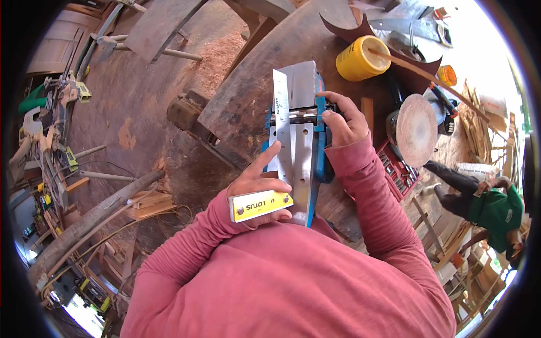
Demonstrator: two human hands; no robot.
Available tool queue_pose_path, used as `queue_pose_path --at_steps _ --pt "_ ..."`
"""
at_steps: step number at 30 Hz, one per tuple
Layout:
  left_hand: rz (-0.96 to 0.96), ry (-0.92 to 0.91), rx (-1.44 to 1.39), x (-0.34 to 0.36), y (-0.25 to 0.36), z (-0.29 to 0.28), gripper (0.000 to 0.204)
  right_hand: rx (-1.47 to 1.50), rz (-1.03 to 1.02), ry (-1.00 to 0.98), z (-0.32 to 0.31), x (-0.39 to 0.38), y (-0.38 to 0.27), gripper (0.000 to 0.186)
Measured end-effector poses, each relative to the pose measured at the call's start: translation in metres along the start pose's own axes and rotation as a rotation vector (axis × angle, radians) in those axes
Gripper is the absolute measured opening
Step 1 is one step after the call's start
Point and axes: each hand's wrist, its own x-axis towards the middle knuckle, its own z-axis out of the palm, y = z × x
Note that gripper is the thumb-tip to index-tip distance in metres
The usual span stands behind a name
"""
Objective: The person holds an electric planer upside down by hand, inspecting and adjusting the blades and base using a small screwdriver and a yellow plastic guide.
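An electric hand planer [304, 155] with a blue body lies sole-up in front of my chest, its metal sole plates and cutter drum facing me. My left hand [255, 181] is closed around a try square [262, 206] by its yellow handle, forefinger stretched along the blade's edge. The square's steel blade [281, 121] runs away from me over the planer's sole and crosses the drum. Whether blade and drum touch, I cannot tell. On the planer's right side, by the drum's end, my right hand [348, 125] grips with bent fingers; some fingertips are hidden.
The planer rests on a worn wooden bench [242, 93]. To the right are a yellow tub [363, 58], a round dusty disc [417, 130] and a red socket case [394, 169]. A handsaw [411, 28] lies far right. A person in green [497, 211] is beyond.
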Motion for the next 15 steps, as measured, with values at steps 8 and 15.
queue_pose_path --at_steps 8,15 --pt "0.057 0.105 0.070 -0.023 -0.001 -0.013 0.045 0.168 0.158 -0.017 -0.002 0.013 0.024 0.034" --pt "0.108 0.096 0.225 -0.050 -0.047 -0.033 0.044 0.219 0.181 -0.027 -0.002 0.021 0.035 0.032"
